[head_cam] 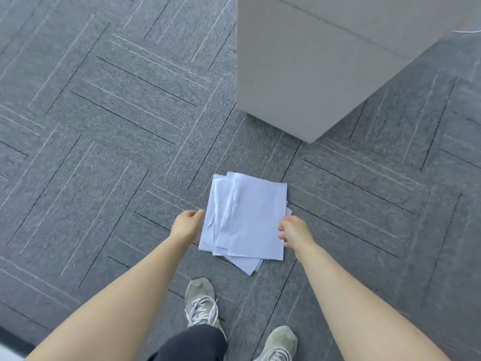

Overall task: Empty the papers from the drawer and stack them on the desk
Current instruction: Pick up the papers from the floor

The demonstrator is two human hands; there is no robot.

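Note:
A loose, uneven stack of white papers (247, 220) is held in front of me above the grey carpet. My left hand (186, 225) grips the stack's left edge. My right hand (294, 231) pinches its right edge. The sheets are crumpled and fanned out, with corners sticking out at the bottom. No drawer and no desk top show in this view.
A grey cabinet or desk pedestal (312, 74) stands on the floor at the upper right. Grey patterned carpet (104, 126) fills the rest. My two feet in grey sneakers (201, 306) are just below the papers.

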